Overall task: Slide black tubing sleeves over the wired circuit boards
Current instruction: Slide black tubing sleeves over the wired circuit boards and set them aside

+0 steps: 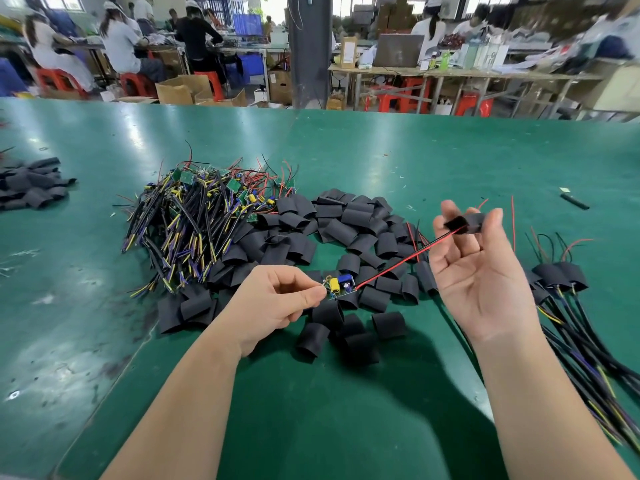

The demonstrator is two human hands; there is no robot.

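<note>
Over green table (450,161), left hand (277,299) tight on wired circuit board (341,287), right hand (481,271) tight on black sleeve (465,224).

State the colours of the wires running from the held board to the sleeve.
Red and black wires; head view.

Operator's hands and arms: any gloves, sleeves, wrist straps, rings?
Nothing worn. Left hand and right hand are ungloved. Left forearm and right forearm are bare to the frame edge: no sleeve, watch, strap or ring visible.

No text can be read anywhere (distant boxes too blurred).
</note>
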